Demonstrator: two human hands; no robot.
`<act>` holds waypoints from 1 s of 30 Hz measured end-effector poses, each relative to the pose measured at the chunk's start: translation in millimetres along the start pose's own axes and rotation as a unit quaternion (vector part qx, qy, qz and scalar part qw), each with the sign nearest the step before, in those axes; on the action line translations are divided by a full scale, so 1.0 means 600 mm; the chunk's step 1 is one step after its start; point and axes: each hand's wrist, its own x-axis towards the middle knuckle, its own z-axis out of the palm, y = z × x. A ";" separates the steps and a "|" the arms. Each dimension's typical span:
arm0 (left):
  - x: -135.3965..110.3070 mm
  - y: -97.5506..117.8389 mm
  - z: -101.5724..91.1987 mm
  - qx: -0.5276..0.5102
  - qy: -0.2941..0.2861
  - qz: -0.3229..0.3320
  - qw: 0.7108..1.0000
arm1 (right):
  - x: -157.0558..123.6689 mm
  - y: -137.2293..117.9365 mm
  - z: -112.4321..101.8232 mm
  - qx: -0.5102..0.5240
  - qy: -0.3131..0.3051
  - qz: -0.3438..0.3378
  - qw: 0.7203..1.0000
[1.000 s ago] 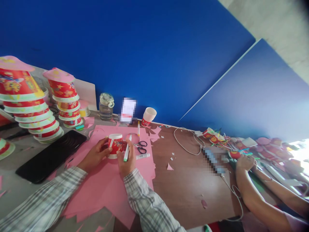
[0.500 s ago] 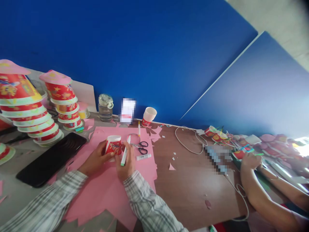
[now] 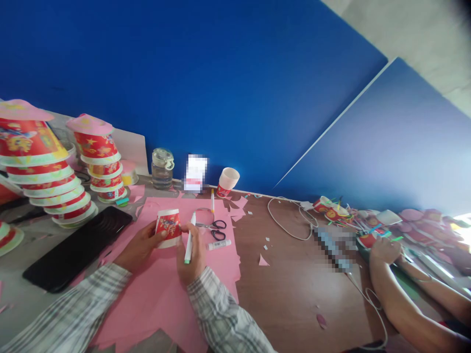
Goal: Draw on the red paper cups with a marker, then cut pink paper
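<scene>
My left hand is closed around a red paper cup with printed figures and white rims, held above pink paper. Between the fingers of my right hand is a white marker with a green end pointing down towards me. That hand is right beside the cup; whether its fingertips touch the cup I cannot tell. Black-handled scissors lie just right of it, with a white glue stick below them. A yellow and white marker lies farther back.
Stacked cup towers stand at the left, near a black phone. Behind are a water bottle and nested cups. A white cable runs rightwards, where another person's hands work near a cup pile.
My left hand has turned the cup so that its printed side faces me and its open top no longer shows. The marker stays in my right hand. The camera view has shifted slightly.
</scene>
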 end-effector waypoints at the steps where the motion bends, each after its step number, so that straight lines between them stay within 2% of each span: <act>1: 0.000 -0.005 -0.001 -0.009 0.001 -0.005 1.000 | 0.000 0.000 0.001 0.003 0.000 0.000 1.000; 4: 0.000 -0.011 -0.001 -0.032 0.010 -0.015 0.999 | -0.002 0.003 0.005 0.013 0.014 0.002 1.000; 10: -0.004 0.004 0.001 -0.014 0.036 -0.020 0.999 | -0.014 0.013 0.011 -0.010 0.003 0.012 1.000; 18: -0.002 -0.006 -0.007 -0.046 0.046 -0.101 0.993 | -0.019 0.015 0.011 -0.053 -0.007 0.006 0.999; 21: -0.001 0.003 -0.002 -0.015 0.064 -0.080 0.995 | -0.014 0.013 0.007 -0.060 0.002 0.003 0.998; 24: 0.000 0.008 0.001 0.000 0.079 -0.062 0.995 | -0.011 0.009 0.001 -0.055 -0.022 0.003 0.998; 30: 0.001 -0.008 -0.005 -0.026 0.059 -0.065 0.996 | -0.015 0.009 -0.002 -0.047 -0.030 -0.016 0.998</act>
